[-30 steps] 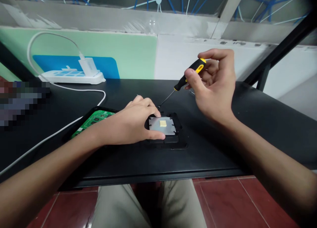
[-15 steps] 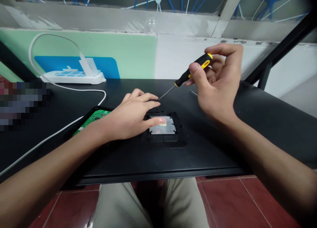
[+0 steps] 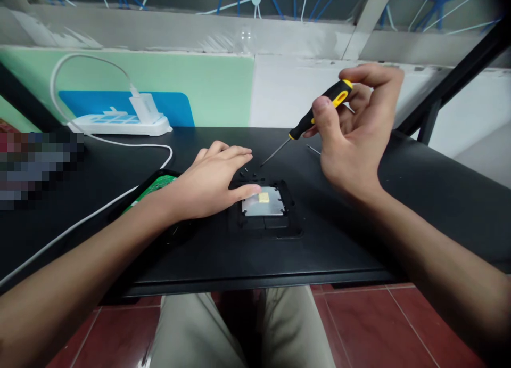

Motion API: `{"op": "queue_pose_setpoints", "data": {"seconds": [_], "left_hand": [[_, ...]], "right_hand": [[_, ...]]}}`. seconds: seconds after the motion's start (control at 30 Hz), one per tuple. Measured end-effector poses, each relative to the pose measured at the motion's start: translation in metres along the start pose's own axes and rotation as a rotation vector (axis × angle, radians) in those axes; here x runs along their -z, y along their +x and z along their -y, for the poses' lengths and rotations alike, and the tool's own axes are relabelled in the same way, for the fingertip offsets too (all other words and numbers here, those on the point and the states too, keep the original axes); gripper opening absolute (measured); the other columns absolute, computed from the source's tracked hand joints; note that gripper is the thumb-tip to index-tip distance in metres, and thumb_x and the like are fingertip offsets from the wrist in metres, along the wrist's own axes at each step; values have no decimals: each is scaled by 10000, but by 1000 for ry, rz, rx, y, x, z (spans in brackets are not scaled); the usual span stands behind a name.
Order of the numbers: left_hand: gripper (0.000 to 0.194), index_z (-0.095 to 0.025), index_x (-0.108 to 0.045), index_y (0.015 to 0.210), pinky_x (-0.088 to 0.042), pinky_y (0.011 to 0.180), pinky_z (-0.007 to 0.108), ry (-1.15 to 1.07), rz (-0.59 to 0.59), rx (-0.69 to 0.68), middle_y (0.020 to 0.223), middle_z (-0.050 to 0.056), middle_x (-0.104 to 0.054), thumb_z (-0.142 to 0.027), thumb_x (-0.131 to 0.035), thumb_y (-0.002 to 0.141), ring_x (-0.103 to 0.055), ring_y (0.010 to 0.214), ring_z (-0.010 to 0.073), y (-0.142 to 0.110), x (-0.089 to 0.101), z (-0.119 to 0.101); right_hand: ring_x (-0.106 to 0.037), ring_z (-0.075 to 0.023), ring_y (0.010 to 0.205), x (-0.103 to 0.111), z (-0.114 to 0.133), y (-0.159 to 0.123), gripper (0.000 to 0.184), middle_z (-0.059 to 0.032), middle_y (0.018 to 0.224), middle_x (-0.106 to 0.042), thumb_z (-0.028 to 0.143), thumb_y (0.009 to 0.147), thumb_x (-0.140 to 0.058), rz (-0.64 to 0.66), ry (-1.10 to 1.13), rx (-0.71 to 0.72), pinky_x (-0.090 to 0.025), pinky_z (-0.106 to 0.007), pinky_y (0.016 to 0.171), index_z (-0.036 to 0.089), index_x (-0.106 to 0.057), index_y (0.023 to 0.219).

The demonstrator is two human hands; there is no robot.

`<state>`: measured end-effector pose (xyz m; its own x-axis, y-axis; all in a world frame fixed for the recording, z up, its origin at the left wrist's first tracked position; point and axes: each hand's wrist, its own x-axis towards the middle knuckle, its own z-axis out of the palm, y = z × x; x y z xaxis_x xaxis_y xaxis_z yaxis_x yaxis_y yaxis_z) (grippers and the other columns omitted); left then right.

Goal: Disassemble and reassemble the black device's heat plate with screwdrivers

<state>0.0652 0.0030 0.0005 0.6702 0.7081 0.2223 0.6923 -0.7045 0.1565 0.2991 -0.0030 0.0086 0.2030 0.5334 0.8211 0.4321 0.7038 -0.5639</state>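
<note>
My right hand (image 3: 359, 117) grips a black-and-yellow screwdriver (image 3: 319, 112), its shaft slanting down to the left with the tip just above or on the table. Several tiny dark screws (image 3: 248, 173) lie left of the tip. My left hand (image 3: 211, 181) is open with fingers stretched out, its thumb over the upper left edge of a silver metal plate (image 3: 253, 208). On that plate sits a small cream-coloured square pad (image 3: 264, 197). The plate lies in a black plastic cover (image 3: 293, 219) on the table. Beneath my left forearm, a green circuit board (image 3: 157, 182) in a black casing is partly hidden.
A white power strip (image 3: 115, 125) with a plugged-in charger (image 3: 144, 108) stands at the back left, and its white cable (image 3: 80, 227) runs across the black table (image 3: 339, 251). A thin metal rod (image 3: 313, 149) lies behind my right hand. A blurred patch covers the far left.
My right hand and the screwdriver have shifted slightly right, away from my left fingers. My left hand has drawn a little back, its thumb off the cream pad, uncovering the small screws.
</note>
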Motion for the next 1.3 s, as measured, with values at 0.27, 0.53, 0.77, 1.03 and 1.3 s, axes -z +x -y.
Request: {"op": "queue_pose_setpoints", "data": {"seconds": [0.27,0.53,0.77,1.03,1.3], "left_hand": [[588,-169,-600,1432,-356,1158,552,11,10,-39,1536,96,-570,-577,-535,1013,-446,1377,366,-1,1,-4],[564,-178,-611,1406,-343,1157,567,1,13,-39,1490,108,-594,-566,-540,1003,-454,1360,371,-1,1,-5],[401,-166,-645,1313,-333,1159,568,-12,-48,-62,1404,111,-622,-316,-446,998,-476,1316,343,-1,7,-8],[273,-223,-664,1168,-356,1116,510,-58,-82,-131,1314,72,-646,-283,-469,986,-496,1264,299,-2,10,-17],[298,-200,-689,1160,-378,1051,509,-46,-25,-135,1316,92,-648,-284,-466,981,-501,1219,311,-2,8,-19]], "right_hand": [[-615,-143,726,-3,3,-5,267,18,987,-616,434,932,-693,116,26,-63,-605,-324,719,375,-519,1127],[-603,-119,712,-3,-1,-5,271,23,957,-592,395,941,-685,131,17,-43,-617,-296,700,352,-506,1140],[-626,-132,720,-1,-6,4,203,19,879,-653,246,956,-588,24,80,-135,-584,-285,645,311,-519,1135],[-627,-118,635,3,-31,13,150,18,905,-699,242,950,-482,18,90,-372,-571,-284,616,305,-540,1073],[-614,-118,578,0,-31,14,121,19,814,-666,231,933,-469,-22,135,-507,-556,-292,592,258,-556,1012]]}}
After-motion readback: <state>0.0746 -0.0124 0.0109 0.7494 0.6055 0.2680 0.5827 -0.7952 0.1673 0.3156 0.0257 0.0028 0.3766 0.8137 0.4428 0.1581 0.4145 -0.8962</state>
